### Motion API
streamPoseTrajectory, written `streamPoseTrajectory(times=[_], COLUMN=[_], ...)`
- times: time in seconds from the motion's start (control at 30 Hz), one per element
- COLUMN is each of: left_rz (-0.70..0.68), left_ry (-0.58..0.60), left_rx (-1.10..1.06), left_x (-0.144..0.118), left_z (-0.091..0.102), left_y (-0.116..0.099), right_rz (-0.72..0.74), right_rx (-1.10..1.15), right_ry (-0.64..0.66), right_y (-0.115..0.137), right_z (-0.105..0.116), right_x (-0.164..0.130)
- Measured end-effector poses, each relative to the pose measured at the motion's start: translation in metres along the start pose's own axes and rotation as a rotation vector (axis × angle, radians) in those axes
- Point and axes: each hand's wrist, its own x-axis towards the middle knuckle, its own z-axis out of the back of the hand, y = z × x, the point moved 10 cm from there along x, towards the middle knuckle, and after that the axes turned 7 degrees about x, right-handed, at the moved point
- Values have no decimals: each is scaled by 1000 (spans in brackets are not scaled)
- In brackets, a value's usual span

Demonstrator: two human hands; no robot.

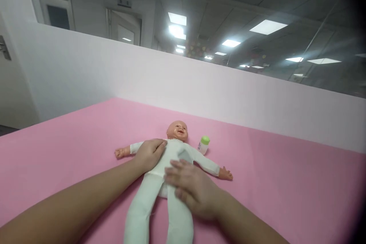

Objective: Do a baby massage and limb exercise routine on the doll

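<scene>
My left hand (148, 154) lies flat and palm-down on the doll (168, 175), covering its upper chest and the shoulder on that side. The fingers are extended, not curled; the hand presses on the doll's white suit without gripping it.

My right hand (190, 188) lies on the doll's belly and hip, fingers spread and pointing toward my left hand. It is also flat on the fabric; I cannot tell whether any fingertip pinches the cloth. A small grey patch of the suit shows just beyond its fingertips.

The doll lies face-up on the pink surface (286, 183), directly beneath both hands. Its head is beyond my hands, away from me. Its legs run back toward me, between my forearms. One doll arm extends outward past my left hand, the other outward past my right hand, each ending in a bare plastic hand resting on the surface.

A small white bottle with a green cap (203, 144) lies beyond my right hand, just beside the doll's shoulder and apart from both hands.

A pale partition wall (200, 84) stands beyond the pink surface, well apart from my hands.
</scene>
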Motion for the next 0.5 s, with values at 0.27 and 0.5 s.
streamPoseTrajectory(times=[0.27,0.5], left_rz=[-66,-104], left_ry=[72,148], left_rx=[103,159], left_x=[4,2], left_z=[-17,-23], left_y=[7,6], right_rz=[-157,-488], right_rx=[-6,-32], right_ry=[77,-171], right_y=[-51,-134], right_z=[-12,9], right_x=[14,-8])
